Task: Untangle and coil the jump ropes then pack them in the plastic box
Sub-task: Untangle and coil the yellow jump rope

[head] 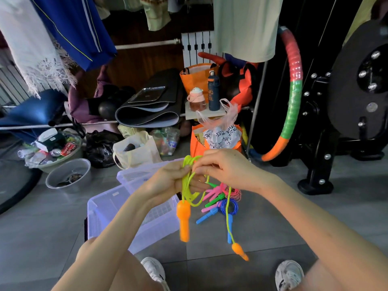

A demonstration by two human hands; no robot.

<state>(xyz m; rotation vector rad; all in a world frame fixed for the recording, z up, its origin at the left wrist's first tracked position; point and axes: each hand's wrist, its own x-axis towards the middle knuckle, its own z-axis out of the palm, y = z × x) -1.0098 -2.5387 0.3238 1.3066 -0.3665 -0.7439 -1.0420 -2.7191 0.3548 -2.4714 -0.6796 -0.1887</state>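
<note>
White trainers (pixel 154 269): a pair, at the near edge of the grey tiled floor (pixel 262 223).

Thin yellow-green plastic jump rope (pixel 185 186): held up between both hands, loops hanging vertically.
- Thick orange handle (pixel 184 219): hangs straight down, just below the left hand.
- Second orange handle (pixel 239 252): dangles lower on a loose strand beneath the right wrist, tip tilted to the near right.

Left hand (pixel 168 181): forearm raised, fingers curled round the coil.

Right hand (pixel 226 171): palm down, thumb and forefinger pinching the strands at the coil's top, touching the left fingertips.

Translucent lilac plastic box (pixel 100 213): open, on the floor under the left forearm.

Heap of pink, green and blue jump ropes (pixel 218 198): on the floor just right of the box, beyond the hands.
</note>
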